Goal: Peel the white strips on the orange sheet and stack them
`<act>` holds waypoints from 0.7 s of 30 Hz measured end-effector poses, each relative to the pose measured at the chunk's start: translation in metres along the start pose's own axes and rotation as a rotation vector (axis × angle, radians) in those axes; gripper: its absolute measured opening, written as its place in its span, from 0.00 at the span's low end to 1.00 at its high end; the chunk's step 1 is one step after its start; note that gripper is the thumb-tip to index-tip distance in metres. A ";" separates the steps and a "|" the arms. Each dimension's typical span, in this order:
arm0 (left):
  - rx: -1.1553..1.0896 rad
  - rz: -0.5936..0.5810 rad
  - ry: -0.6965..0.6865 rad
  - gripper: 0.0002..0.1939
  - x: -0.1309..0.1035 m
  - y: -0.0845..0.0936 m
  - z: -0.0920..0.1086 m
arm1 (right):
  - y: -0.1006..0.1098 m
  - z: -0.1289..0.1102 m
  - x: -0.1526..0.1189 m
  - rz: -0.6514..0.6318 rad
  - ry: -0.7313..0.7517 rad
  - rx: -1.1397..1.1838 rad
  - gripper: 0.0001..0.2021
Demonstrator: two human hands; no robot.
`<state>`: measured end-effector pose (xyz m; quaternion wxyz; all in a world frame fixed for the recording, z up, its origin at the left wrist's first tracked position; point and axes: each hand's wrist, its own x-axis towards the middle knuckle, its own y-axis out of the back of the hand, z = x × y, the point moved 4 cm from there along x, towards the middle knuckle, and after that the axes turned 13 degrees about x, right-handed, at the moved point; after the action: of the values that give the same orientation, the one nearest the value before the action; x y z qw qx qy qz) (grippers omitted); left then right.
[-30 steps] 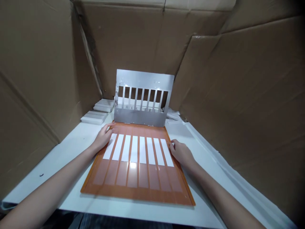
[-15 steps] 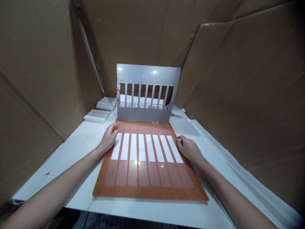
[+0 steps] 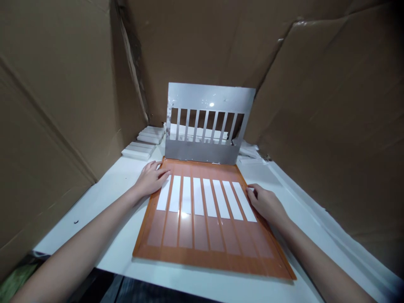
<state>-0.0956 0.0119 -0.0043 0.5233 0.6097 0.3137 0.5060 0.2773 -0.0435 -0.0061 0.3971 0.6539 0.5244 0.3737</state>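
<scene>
A flat orange board [image 3: 202,263] with long shallow slots lies on the table before me. Several white strips [image 3: 198,197] sit side by side in a row across its middle. At the board's far edge a grey slotted plate [image 3: 208,94] stands up, leaning slightly back. My left hand [image 3: 150,181] rests at the board's upper left edge, fingers apart, its thumb reaching over by the leftmost strip. On the opposite side my right hand [image 3: 267,203] has its fingers curled on the board's right edge, beside the rightmost strip; its lower fingers are partly hidden.
Stacks of white strips [image 3: 138,150] lie on the white table [image 3: 110,198] at the back left. More white pieces [image 3: 249,149] lie at the back right. Cardboard walls [image 3: 331,105] close in the left, back and right sides. A small dark bit [image 3: 76,221] lies at left.
The whole view has shifted, so the board appears further right. My left hand's fingers have spread and its thumb now extends over the board. The right hand stays at the right edge.
</scene>
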 end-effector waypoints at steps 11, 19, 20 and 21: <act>-0.014 -0.032 0.001 0.20 0.001 -0.002 0.000 | -0.002 0.005 0.002 0.005 0.000 0.002 0.17; -0.078 -0.061 0.009 0.20 0.004 -0.007 -0.006 | 0.005 0.004 0.002 0.032 -0.018 0.018 0.19; -0.090 -0.070 0.014 0.20 0.004 -0.008 -0.008 | 0.008 0.004 0.002 0.057 -0.023 0.020 0.20; -0.099 -0.080 0.021 0.20 0.005 -0.008 -0.010 | 0.013 0.005 0.002 0.089 -0.028 0.021 0.20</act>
<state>-0.1020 0.0216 -0.0115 0.5694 0.5646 0.3179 0.5059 0.2868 -0.0439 0.0037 0.3805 0.6860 0.4930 0.3762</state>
